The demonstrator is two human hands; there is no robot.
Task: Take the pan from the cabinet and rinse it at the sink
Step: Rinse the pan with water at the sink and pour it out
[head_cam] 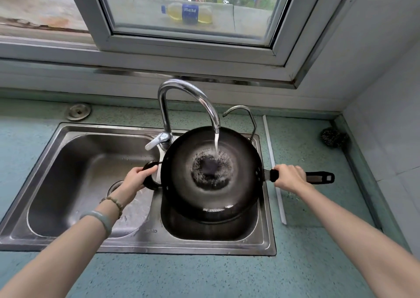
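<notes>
Two bare forearms reached forward over the speckled green counter. The left wrist wore a pale green bangle and, just beyond it, a beaded bracelet. The left hand was closed around the small loop handle on the pan's left side, fingers curled over its top. The right hand was wrapped tight around the long black handle, whose end with a hanging hole stuck out past the knuckles to the right.

Between the hands, the dark round pan was held over the right basin of the steel double sink, its near rim low in the basin. Water fell from the tall curved tap into the pan and pooled in a frothy ring at the bottom. The left basin was wet around its drain.

Behind the pan stood a second, thinner tap. A round metal cap sat on the counter at the far left, and a steel wool scrubber lay in the far right corner by the tiled wall. Past the window frame, a bottle of yellow liquid with a blue label lay on its side on the outer ledge.
</notes>
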